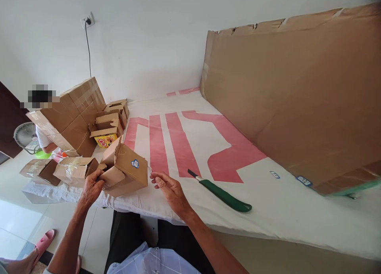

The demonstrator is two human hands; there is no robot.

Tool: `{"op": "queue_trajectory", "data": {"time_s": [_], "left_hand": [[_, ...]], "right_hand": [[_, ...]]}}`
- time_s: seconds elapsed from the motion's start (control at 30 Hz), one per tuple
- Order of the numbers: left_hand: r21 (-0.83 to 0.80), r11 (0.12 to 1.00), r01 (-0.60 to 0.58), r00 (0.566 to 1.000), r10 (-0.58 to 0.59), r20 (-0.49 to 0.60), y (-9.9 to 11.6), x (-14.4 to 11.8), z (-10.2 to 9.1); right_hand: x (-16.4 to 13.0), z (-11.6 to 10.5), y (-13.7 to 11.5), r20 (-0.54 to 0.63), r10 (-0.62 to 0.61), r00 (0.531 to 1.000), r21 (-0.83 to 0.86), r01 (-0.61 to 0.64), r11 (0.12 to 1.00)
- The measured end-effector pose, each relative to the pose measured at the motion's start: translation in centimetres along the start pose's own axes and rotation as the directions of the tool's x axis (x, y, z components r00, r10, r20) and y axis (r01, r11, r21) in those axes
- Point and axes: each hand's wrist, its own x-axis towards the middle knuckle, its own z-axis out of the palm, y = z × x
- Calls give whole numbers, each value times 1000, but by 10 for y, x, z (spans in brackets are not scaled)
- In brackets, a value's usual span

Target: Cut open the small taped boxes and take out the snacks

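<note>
Only the left hand (93,186) grips the cardboard box (131,167), by a flap (114,176), so a tug might tip it while the right hand (170,190) hovers unclasped alongside.

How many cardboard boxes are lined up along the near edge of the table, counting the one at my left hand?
3: the leftmost box, the middle box to its right, and the open box at your left hand. None in that row seems hidden.

The person wears a pale blue checked shirt (149,262) and plain black trousers (122,232); the left hand (91,188), right hand (171,192) and both forearms (67,234) are bare.
</note>
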Motion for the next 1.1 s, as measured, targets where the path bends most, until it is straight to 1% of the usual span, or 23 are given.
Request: {"op": "queue_trajectory", "data": {"time_s": [0.2,0.33,0.43,0.53,0.63,0.8,0.9,1.1], "left_hand": [[-15,1000,-6,1000,6,10,-3,-6,0],[0,1000,-19,1000,19,14,-6,-7,0],[25,999,-42,999,42,33,-6,-9,3],[86,992,-90,995,86,48,-5,-11,7],[137,980,-144,988,135,68,-2,-13,10],[160,965,-210,976,198,89,4,-13,14],[166,963,-213,975,200,92,5,-13,14],[173,968,-182,981,167,94,5,-14,14]], "right_hand": [[-3,9,-11,33,-101,994,-122,104,987],[-2,13,-11,17,-179,984,-176,179,968],[0,15,-10,-4,-252,968,-251,243,937],[2,15,-10,15,-311,950,-291,302,908],[3,14,-10,47,-330,943,-288,329,899],[1,14,-10,62,-349,935,-282,352,892],[0,15,-12,65,-357,932,-291,360,886],[-2,17,-16,62,-372,926,-283,373,884]]}}
